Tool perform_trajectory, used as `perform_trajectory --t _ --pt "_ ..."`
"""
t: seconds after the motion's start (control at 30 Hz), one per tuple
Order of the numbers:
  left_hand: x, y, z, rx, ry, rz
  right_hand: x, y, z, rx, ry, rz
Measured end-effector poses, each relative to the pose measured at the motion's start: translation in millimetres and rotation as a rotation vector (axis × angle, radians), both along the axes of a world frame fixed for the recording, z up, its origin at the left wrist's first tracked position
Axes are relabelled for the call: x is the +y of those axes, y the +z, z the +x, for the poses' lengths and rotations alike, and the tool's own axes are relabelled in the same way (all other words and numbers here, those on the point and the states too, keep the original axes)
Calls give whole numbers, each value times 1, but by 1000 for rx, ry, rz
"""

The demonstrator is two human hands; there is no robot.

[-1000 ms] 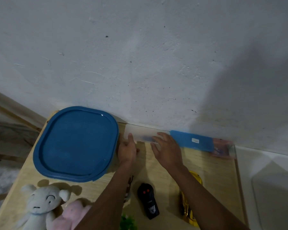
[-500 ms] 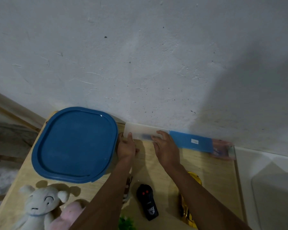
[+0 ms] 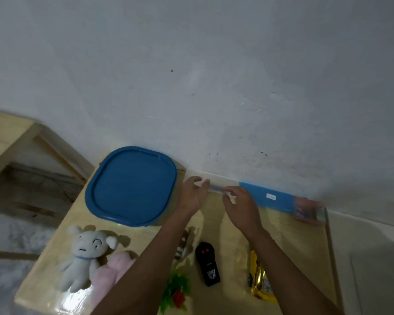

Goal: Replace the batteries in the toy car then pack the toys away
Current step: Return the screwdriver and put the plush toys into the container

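since a second ago, shifted rightward in view: table and everything on it, with more wooden frame (image 3: 32,142) showing at far left; both hands kept at the far edge by the wall. left hand (image 3: 191,196) reaching to the pale, translucent end of a long flat case (image 3: 216,181) lying against the wall (image 3: 214,76), fingers (image 3: 199,181) curled loosely over its near edge, touching it; cannot tell whether actually gripping. right hand (image 3: 242,208) just right of the left, fingers bent down onto the same case beside its blue section (image 3: 267,197); grip likewise unclear through blur. pinkish packet (image 3: 305,210) at the case's right end. big blue lidded tub (image 3: 131,186) at far left of the table (image 3: 289,235), just beside the left hand. near left, white plush toy (image 3: 84,253) lying face up, touching a pink plush (image 3: 114,271) partly hidden by the left forearm. black remote control (image 3: 208,263) between the two forearms, near the middle. gold toy car (image 3: 258,278) at near right, partly under the right forearm, well apart from both hands. green and red plastic plant toy (image 3: 176,294) at the near edge. small brownish toy (image 3: 183,244) just beside the left forearm, too blurred to identify.
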State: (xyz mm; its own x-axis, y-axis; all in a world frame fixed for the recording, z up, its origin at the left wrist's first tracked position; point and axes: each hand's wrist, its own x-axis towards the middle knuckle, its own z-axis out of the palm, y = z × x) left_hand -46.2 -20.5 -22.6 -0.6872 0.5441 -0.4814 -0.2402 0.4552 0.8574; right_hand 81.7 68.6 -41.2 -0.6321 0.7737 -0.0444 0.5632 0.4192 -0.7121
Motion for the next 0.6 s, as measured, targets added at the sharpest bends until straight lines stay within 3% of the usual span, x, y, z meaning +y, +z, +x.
perform_trajectory --t 0.13,0.23,0.3,0.43,0.6 --pt "-44 34 -2 258 -16 163 -16 26 11 76 83 -16" --pt "-91 45 -19 536 201 116 -38 40 6 95 216 2" --pt "-125 44 -34 607 386 82 -58 46 -4 54 306 41" --pt "-177 32 -66 577 541 -22 -97 53 -33 -79 505 175" --pt "-202 14 -113 398 421 -116 -128 47 -77 -325 727 363"
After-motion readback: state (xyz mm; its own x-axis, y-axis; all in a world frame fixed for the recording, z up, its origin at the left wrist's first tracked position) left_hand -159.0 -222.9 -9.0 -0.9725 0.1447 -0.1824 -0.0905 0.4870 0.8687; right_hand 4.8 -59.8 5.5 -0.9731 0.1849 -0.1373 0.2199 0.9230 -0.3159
